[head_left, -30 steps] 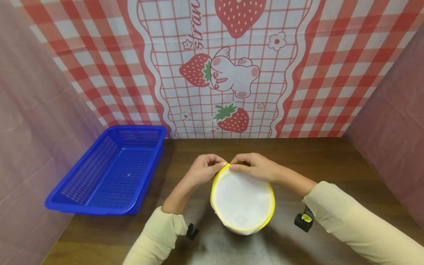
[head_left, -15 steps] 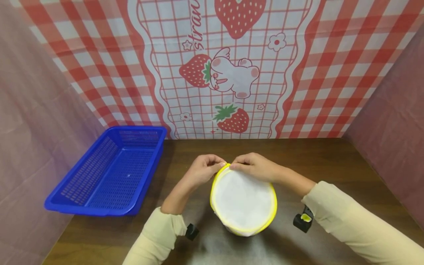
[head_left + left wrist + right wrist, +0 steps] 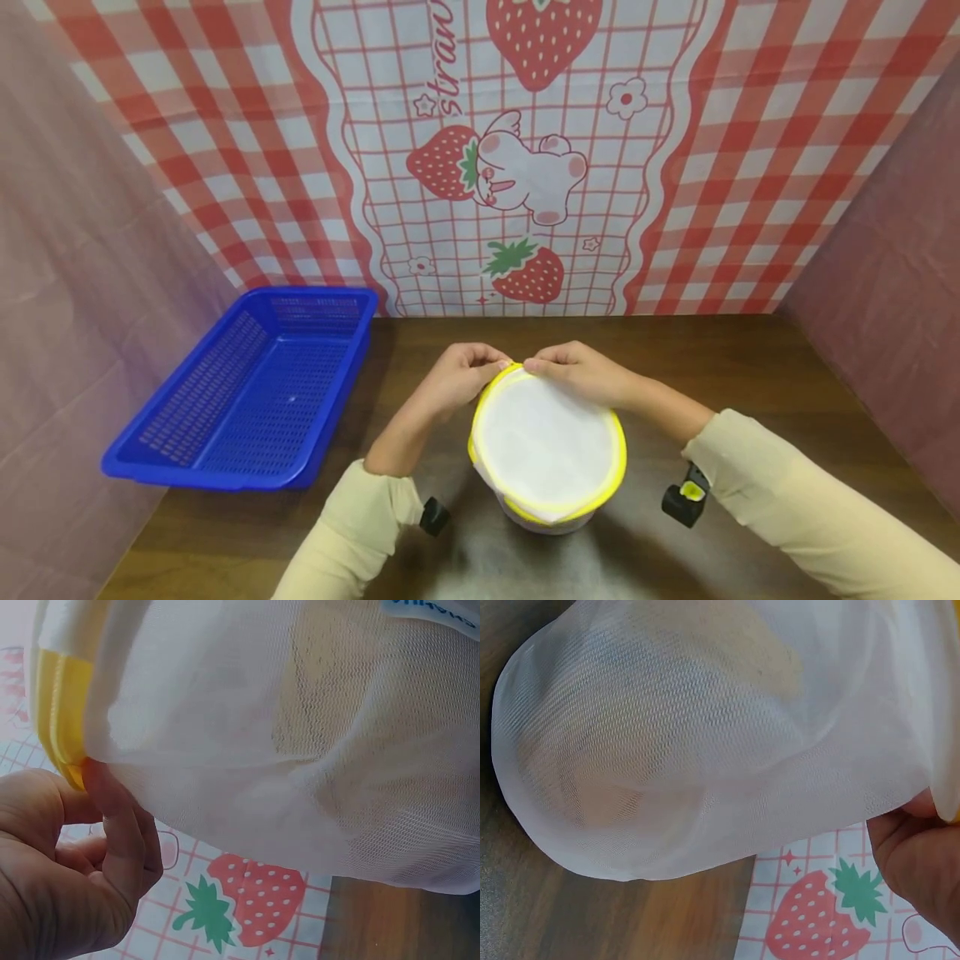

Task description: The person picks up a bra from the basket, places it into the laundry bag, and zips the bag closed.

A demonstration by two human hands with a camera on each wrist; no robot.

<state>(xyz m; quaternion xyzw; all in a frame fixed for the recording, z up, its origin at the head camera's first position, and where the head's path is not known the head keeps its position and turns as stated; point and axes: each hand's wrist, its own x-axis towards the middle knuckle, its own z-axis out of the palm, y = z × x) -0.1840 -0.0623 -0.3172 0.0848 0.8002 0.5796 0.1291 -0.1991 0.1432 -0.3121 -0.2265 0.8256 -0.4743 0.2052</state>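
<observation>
A round white mesh laundry bag [image 3: 551, 442] stands on the table, with yellow zipper trim [image 3: 618, 467] around its flat white top. My left hand [image 3: 456, 382] pinches the trim at the far edge of the top. Right beside it, my right hand [image 3: 588, 375] grips the same edge, thumb on top. In the left wrist view, the fingertips of the left hand [image 3: 90, 859] hold the yellow band where it meets the mesh side [image 3: 225, 802]. A beige shape [image 3: 742, 645] shows faintly through the mesh in the right wrist view. The zipper's pull tab is hidden by my fingers.
To the left sits a blue plastic basket [image 3: 318, 417] with perforated walls and nothing in it. Behind the brown wooden table [image 3: 720, 367] hangs a red-and-white checked cloth [image 3: 757, 167] with strawberries. Pinkish cloth [image 3: 885, 317] lines both sides.
Both hands have risen slightly with the far edge of the bag's top, and the right thumb has shifted a little to the right. More of the bag's near side shows beneath the rim.
</observation>
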